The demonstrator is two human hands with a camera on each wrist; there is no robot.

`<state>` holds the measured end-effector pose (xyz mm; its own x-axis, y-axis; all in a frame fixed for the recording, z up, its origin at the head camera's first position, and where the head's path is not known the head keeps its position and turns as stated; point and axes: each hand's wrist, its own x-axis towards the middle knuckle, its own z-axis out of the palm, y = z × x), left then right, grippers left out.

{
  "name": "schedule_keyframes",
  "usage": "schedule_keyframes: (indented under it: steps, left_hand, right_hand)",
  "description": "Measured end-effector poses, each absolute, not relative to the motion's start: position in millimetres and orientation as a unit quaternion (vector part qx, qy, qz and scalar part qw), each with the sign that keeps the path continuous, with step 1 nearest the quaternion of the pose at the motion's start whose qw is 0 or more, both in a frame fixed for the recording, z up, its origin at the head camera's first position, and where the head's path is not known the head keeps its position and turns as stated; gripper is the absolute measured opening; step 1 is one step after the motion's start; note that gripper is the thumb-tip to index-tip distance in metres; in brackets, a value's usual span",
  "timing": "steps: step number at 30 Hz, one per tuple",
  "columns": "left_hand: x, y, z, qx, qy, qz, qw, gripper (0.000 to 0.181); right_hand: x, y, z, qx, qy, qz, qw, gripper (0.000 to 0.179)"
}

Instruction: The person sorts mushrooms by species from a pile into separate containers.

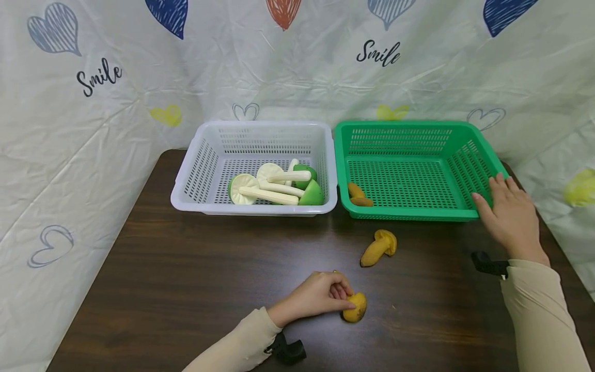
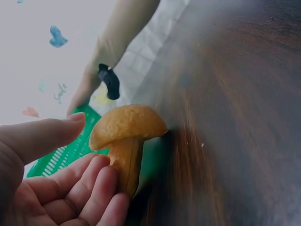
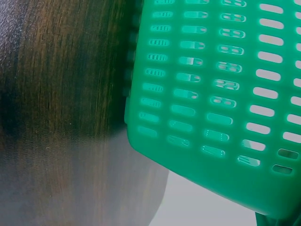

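On the near side of the table, my left hand (image 1: 321, 297) is at a yellow-brown mushroom (image 1: 357, 311). The left wrist view has its rounded cap and thick stem (image 2: 126, 165), with fingertips (image 2: 106, 172) touching or very near the stem. The thumb (image 2: 61, 132) stands apart from the cap there. My right hand (image 1: 515, 219) rests on the right rim of the green basket (image 1: 413, 213), fingers extended. The right wrist view has only the basket's slotted side (image 3: 202, 94), not the hand. Another yellow-brown mushroom (image 1: 378, 248) lies just in front of that basket.
Two brownish mushroom pieces (image 1: 360, 201) lie in the green basket's near left corner. Beside it stands a white basket (image 1: 253, 209) with several green-capped, white-stemmed mushrooms (image 1: 274, 194). A patterned cloth (image 1: 297, 77) hangs behind the dark wooden table (image 1: 186, 289).
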<state>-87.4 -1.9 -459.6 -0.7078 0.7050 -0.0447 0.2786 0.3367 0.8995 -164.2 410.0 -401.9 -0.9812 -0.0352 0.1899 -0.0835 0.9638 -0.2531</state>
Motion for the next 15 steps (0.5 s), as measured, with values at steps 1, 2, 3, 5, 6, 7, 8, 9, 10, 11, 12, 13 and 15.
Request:
schedule_keyframes:
  steps: [1, 2, 3, 5, 6, 7, 8, 9, 10, 11, 12, 13, 15]
  left_hand:
    - [-86.9, -0.5, -459.6, 0.310, 0.791, 0.480, 0.218, 0.017]
    - [-86.2, 0.8, -459.8, 0.308, 0.797, 0.473, 0.213, 0.018]
    - [-85.6, 2.0, -460.2, 0.308, 0.803, 0.466, 0.207, 0.019]
    - [-84.1, 4.1, -460.7, 0.309, 0.816, 0.449, 0.191, 0.022]
    - [-83.2, 5.0, -461.1, 0.312, 0.822, 0.441, 0.182, 0.023]
    - [-82.3, 5.7, -461.6, 0.314, 0.826, 0.436, 0.173, 0.025]
    - [-81.4, 6.4, -461.7, 0.318, 0.831, 0.426, 0.161, 0.026]
    - [-80.5, 7.1, -461.7, 0.322, 0.835, 0.419, 0.151, 0.028]
    - [-79.7, 7.8, -461.6, 0.326, 0.839, 0.413, 0.143, 0.029]
    - [-78.9, 8.2, -461.4, 0.330, 0.841, 0.406, 0.137, 0.030]
    - [-78.2, 8.7, -461.7, 0.335, 0.843, 0.400, 0.129, 0.031]
    - [-77.7, 9.1, -462.1, 0.339, 0.845, 0.394, 0.122, 0.032]
    - [-76.6, 9.8, -462.1, 0.345, 0.849, 0.383, 0.116, 0.033]
  right_hand:
    - [-164.1, 409.9, -402.1, 0.030, -0.987, 0.131, 0.092, 0.070]
    - [-164.1, 409.7, -402.2, 0.030, -0.987, 0.132, 0.092, 0.070]
    - [-164.1, 409.6, -402.2, 0.030, -0.986, 0.132, 0.093, 0.070]
    - [-164.2, 409.6, -402.3, 0.030, -0.986, 0.132, 0.093, 0.070]
    - [-164.2, 409.6, -402.3, 0.029, -0.986, 0.132, 0.093, 0.070]
    - [-164.2, 409.7, -402.3, 0.029, -0.986, 0.132, 0.095, 0.070]
    - [-164.1, 409.8, -402.2, 0.029, -0.986, 0.131, 0.096, 0.070]
    - [-164.2, 410.0, -402.3, 0.029, -0.986, 0.131, 0.096, 0.069]
    - [-164.4, 410.3, -402.4, 0.029, -0.986, 0.131, 0.097, 0.069]
    - [-164.4, 410.4, -402.4, 0.029, -0.986, 0.132, 0.098, 0.069]
    - [-164.4, 410.4, -402.5, 0.029, -0.986, 0.133, 0.098, 0.069]
    - [-164.4, 410.4, -402.5, 0.029, -0.986, 0.133, 0.098, 0.069]
    - [-164.9, 410.7, -403.2, 0.029, -0.986, 0.134, 0.096, 0.069]
